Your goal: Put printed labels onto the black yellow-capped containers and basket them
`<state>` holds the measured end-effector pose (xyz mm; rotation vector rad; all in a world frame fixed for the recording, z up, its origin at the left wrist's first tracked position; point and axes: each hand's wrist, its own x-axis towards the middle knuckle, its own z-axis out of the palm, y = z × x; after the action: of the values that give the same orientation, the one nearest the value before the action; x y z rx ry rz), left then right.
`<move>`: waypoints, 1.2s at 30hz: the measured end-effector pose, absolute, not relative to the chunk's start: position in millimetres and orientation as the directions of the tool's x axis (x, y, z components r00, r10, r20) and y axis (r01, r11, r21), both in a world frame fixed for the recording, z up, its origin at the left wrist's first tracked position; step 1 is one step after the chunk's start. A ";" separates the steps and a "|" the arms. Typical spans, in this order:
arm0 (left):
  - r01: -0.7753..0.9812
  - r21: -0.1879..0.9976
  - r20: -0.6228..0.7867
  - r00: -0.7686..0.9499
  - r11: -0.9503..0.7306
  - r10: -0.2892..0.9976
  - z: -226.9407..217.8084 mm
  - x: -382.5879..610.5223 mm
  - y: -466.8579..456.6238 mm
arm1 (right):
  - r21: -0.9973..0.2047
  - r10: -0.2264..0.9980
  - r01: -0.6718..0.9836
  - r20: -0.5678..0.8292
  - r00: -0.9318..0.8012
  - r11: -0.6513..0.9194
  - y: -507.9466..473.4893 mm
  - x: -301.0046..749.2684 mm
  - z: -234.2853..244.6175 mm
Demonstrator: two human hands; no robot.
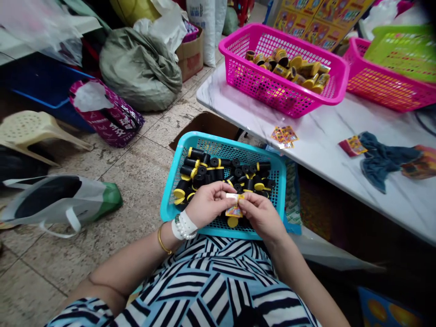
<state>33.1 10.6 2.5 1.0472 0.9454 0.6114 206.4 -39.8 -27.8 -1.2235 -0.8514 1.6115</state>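
Yellow label (233, 211) pinched by left grip (208, 202) and right grip (262, 213), above turquoise basket (166, 195).

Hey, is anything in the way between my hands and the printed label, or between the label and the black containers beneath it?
Nothing visible. The left hand and right hand both pinch the printed label, which is held over the black containers in the blue basket, with no other object seen between.
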 end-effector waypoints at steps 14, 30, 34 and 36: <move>0.055 0.969 -0.245 0.256 0.239 0.935 14.0 28.1 -13.6 | -0.979 0.953 0.169 -0.058 0.298 -0.112 -50.5 186.2 -28.8; 0.156 0.983 0.061 0.206 -0.094 0.977 8.1 27.5 -17.4 | -0.948 0.949 0.317 0.118 0.291 0.021 -56.4 181.8 -36.7; 0.175 0.976 0.094 0.218 -0.133 0.972 8.8 27.5 -17.2 | -0.928 0.946 0.368 0.176 0.271 0.067 -57.8 181.6 -40.6; 0.167 0.980 0.076 0.168 -0.104 0.983 6.9 27.1 -18.4 | -0.919 0.939 0.389 0.187 0.287 0.065 -57.8 181.9 -41.8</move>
<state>27.1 -18.4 6.9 1.4775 1.1690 1.0648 181.9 -57.8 -41.8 -1.5136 -1.2814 0.6641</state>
